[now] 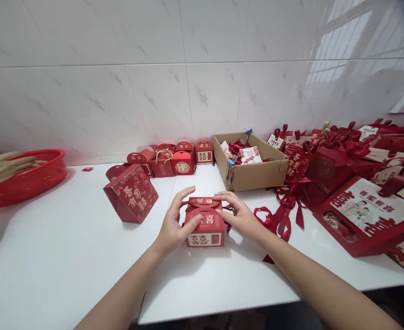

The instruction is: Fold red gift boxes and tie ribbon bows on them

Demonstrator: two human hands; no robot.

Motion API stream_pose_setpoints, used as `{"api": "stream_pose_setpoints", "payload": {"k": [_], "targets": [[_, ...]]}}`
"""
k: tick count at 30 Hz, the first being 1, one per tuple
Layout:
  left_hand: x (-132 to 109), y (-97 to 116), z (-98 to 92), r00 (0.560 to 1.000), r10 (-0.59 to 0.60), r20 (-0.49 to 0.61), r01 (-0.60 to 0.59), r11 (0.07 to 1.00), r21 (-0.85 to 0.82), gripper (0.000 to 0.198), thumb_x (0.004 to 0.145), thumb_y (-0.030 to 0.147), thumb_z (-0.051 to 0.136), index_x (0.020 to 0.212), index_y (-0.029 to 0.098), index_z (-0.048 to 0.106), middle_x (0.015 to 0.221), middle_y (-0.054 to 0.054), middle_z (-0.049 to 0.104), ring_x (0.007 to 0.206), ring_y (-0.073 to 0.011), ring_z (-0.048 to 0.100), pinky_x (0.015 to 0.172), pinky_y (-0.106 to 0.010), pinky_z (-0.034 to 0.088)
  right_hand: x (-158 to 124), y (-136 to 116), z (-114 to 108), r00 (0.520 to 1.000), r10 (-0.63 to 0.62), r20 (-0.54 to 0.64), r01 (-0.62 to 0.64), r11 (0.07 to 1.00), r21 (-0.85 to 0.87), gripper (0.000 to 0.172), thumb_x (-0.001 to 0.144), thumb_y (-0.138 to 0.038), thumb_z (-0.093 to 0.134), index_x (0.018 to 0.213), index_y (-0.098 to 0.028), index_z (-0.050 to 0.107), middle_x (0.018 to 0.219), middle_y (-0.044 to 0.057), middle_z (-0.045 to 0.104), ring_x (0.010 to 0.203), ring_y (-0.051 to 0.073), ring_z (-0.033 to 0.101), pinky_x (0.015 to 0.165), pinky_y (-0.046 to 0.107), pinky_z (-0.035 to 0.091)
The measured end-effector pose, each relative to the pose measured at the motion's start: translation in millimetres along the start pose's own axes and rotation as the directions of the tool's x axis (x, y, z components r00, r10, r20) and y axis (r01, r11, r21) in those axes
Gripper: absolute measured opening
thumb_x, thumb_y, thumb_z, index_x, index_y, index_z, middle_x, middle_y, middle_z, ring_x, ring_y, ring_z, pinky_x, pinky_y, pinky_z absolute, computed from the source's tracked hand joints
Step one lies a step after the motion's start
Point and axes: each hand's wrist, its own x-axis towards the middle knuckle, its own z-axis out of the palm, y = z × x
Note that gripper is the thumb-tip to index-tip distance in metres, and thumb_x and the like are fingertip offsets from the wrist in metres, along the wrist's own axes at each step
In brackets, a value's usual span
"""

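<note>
In the head view, the box (205, 239) sits on the table in front of the person, with 囍 on its front panel, 喜 on the near lid flap and 歡喜 on the far one. The tilted box (133, 197) to its left reads 吾家有囍. Among the small boxes (183, 165) at the back, 囍 and 喜 can be read. The big bag (363, 211) at right carries red lettering, too slanted to read surely.

The left hand (176, 223) is partly curled round the box's left side, thumb on the lid; the right hand (241, 217) is half closed at the other side, fingertips at the far top edge. Together they hold it.

The table (71, 261) is white and glossy, against a marbled tile wall (147, 36) reflecting a barred window.

A carton (260, 176) of red and white packs stands behind the right hand; loose ribbons (284, 206) lie just beside that arm. Far left, another person's hand (6, 167) reaches over a red basin (56, 156).
</note>
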Motion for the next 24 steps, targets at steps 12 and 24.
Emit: {"api": "stream_pose_setpoints", "payload": {"k": [12,24], "targets": [[13,-24,-15.5,0.986,0.053,0.16,-0.04,0.996,-0.082,0.027,0.077,0.031,0.057,0.1,0.022,0.069,0.113,-0.008,0.066,0.122,-0.03,0.045,0.105,-0.049,0.032,14,7,-60,0.869,-0.246,-0.429,0.072,0.922,-0.381,0.039,0.091,-0.045,0.041,0.107,-0.016,0.06,0.109,0.013,0.06,0.105,0.023,0.056,0.093,0.039,0.045],[8,-24,-3.3,0.996,0.077,-0.048,-0.062,0.963,0.261,0.033,0.09,0.035,0.041,0.108,0.02,0.065,0.123,-0.009,0.055,0.116,-0.0246,0.045,0.104,-0.047,0.032,-118,1,-102,0.985,0.162,0.065,-0.084,0.764,-0.639,0.023,0.084,-0.035,0.056,0.102,-0.031,0.071,0.11,0.009,0.061,0.101,0.026,0.06,0.089,0.042,0.047]]}}
